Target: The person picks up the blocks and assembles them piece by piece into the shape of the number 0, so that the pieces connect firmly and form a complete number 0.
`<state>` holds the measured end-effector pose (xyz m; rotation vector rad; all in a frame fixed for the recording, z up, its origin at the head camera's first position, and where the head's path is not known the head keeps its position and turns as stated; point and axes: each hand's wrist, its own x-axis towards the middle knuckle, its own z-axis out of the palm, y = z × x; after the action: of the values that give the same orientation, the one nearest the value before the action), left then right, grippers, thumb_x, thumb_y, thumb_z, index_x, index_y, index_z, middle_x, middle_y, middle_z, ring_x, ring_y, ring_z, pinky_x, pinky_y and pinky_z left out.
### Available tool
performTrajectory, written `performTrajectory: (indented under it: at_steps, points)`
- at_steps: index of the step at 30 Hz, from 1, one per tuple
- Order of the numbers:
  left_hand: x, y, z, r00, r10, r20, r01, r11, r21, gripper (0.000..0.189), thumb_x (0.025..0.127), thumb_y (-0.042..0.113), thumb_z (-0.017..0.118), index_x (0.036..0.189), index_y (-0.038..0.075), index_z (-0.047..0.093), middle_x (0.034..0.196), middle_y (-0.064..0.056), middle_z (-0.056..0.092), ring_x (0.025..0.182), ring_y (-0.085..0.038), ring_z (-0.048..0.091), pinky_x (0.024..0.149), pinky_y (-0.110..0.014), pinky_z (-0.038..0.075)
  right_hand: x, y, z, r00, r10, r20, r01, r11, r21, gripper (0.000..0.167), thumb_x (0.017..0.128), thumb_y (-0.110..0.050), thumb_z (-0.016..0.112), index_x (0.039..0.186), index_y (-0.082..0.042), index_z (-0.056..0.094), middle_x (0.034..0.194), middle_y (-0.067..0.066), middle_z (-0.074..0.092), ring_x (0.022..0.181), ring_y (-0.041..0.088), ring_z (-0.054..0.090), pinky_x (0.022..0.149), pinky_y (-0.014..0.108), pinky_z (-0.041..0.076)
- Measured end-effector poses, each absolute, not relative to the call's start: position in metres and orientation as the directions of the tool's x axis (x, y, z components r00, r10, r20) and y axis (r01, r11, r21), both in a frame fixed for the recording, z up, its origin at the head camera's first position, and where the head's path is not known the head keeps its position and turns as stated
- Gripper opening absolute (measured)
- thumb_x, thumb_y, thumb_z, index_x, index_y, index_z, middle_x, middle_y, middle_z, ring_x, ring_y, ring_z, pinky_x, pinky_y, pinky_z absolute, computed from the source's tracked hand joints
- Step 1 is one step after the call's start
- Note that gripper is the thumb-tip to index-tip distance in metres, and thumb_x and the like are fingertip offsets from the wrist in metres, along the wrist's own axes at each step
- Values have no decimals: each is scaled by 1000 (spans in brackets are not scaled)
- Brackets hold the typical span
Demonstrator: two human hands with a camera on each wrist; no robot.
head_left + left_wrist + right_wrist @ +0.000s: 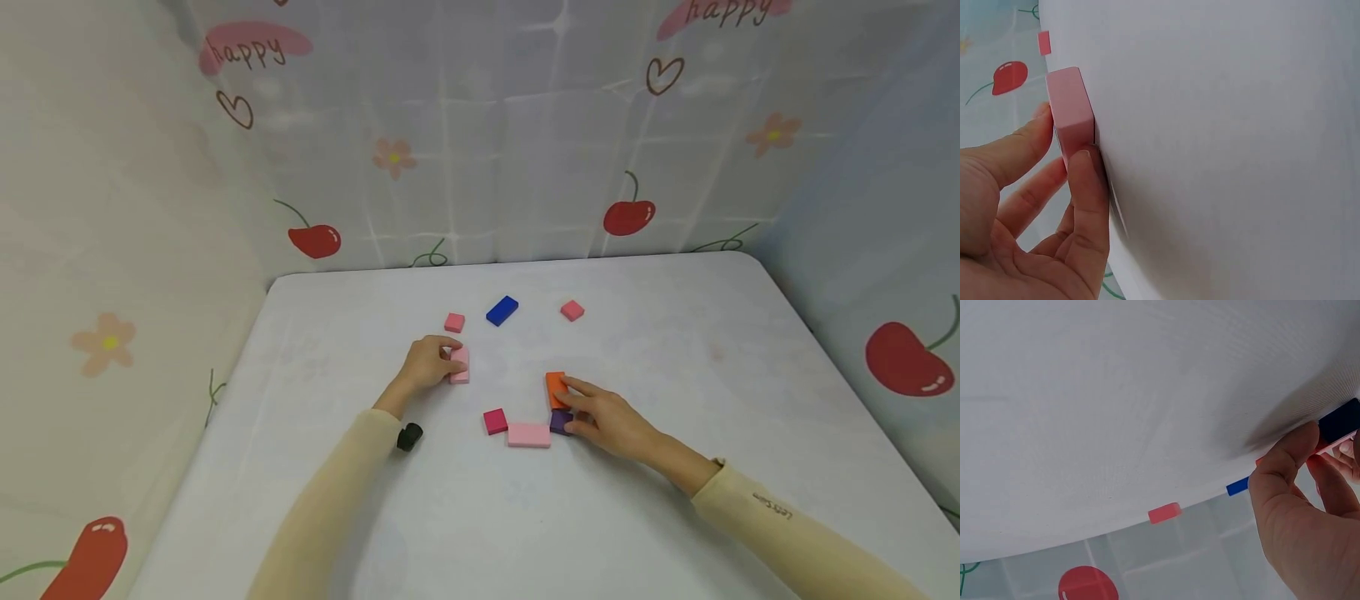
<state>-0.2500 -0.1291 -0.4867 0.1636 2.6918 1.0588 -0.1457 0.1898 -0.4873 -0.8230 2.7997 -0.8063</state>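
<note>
My left hand (429,362) pinches a pale pink rectangular block (460,367) between thumb and fingers; the left wrist view shows the same pink block (1071,100) close up. To the right, my right hand (611,419) has its bent fingers on an orange rectangular block (555,390), with the thumb against a small purple block (559,422). The purple block touches the orange block's near end. Beside it lies another pale pink block (528,435), and a crimson square block (495,421) sits at that one's left corner. In the right wrist view, the hand partly hides the blocks.
Toward the back of the white table (660,333) lie a coral square block (454,322), a blue rectangular block (502,311) and another coral square block (572,310). A small black object (409,437) is by the left cuff. Printed curtains surround the table's back and sides.
</note>
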Motion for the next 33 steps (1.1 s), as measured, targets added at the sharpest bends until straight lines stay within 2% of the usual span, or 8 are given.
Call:
performTrajectory:
  at_steps: [4, 10, 13, 16, 22, 25, 30, 33]
  points:
    - [-242, -117, -489, -963, 203, -177, 24, 720, 694, 41, 85, 20, 77, 123, 8, 68, 79, -6, 56, 67, -16, 50, 56, -22, 39, -146, 189, -486, -848, -529, 34, -466, 713, -524, 53, 88, -14, 72, 136, 1, 55, 149, 22, 43, 112, 29, 61, 91, 41, 53]
    - [-231, -106, -490, -957, 216, -192, 19, 710, 704, 41, 84, 21, 78, 123, 10, 69, 75, -4, 56, 63, -15, 51, 55, -22, 38, -145, 188, -486, -853, -522, 28, -456, 717, -528, 54, 88, -14, 72, 136, 1, 55, 149, 22, 44, 130, 39, 50, 94, 42, 52]
    - [-225, -102, -489, -952, 232, -202, 19, 698, 715, 42, 83, 20, 78, 123, 9, 69, 73, -4, 56, 59, -14, 51, 54, -22, 39, -145, 188, -485, -854, -519, 30, -455, 718, -527, 54, 87, -14, 73, 136, 1, 55, 148, 22, 44, 133, 41, 47, 97, 45, 49]
    - [-220, -99, -487, -947, 249, -203, 27, 693, 721, 42, 83, 21, 78, 122, 9, 69, 71, -4, 56, 57, -14, 52, 53, -22, 40, -144, 188, -485, -856, -516, 29, -452, 721, -526, 54, 87, -14, 73, 135, 2, 55, 148, 22, 44, 124, 38, 56, 94, 43, 51]
    - [-216, -94, -489, -944, 273, -186, 63, 701, 711, 41, 84, 21, 78, 122, 9, 69, 69, -2, 57, 54, -12, 51, 52, -21, 39, -144, 188, -484, -859, -512, 26, -446, 722, -529, 54, 87, -13, 73, 135, 2, 55, 148, 23, 44, 117, 36, 59, 88, 39, 54]
    - [-214, -92, -489, -943, 281, -180, 72, 698, 713, 41, 84, 20, 78, 122, 8, 69, 69, -2, 57, 55, -12, 51, 51, -21, 39, -144, 188, -485, -859, -511, 26, -445, 723, -529, 54, 87, -14, 73, 135, 1, 55, 148, 22, 45, 121, 36, 57, 88, 38, 54]
    - [-213, -91, -488, -939, 294, -179, 76, 685, 724, 41, 84, 20, 78, 122, 7, 69, 68, -3, 57, 54, -12, 52, 51, -21, 40, -144, 189, -484, -858, -513, 20, -443, 721, -533, 54, 87, -14, 73, 135, 1, 55, 149, 22, 44, 100, 21, 63, 84, 34, 55]
    - [-213, -91, -488, -939, 296, -178, 78, 684, 726, 42, 83, 20, 78, 122, 7, 69, 68, -2, 57, 53, -11, 52, 51, -21, 41, -144, 189, -484, -855, -519, 17, -446, 718, -534, 54, 87, -14, 73, 135, 1, 55, 149, 21, 44, 86, 10, 61, 84, 33, 55]
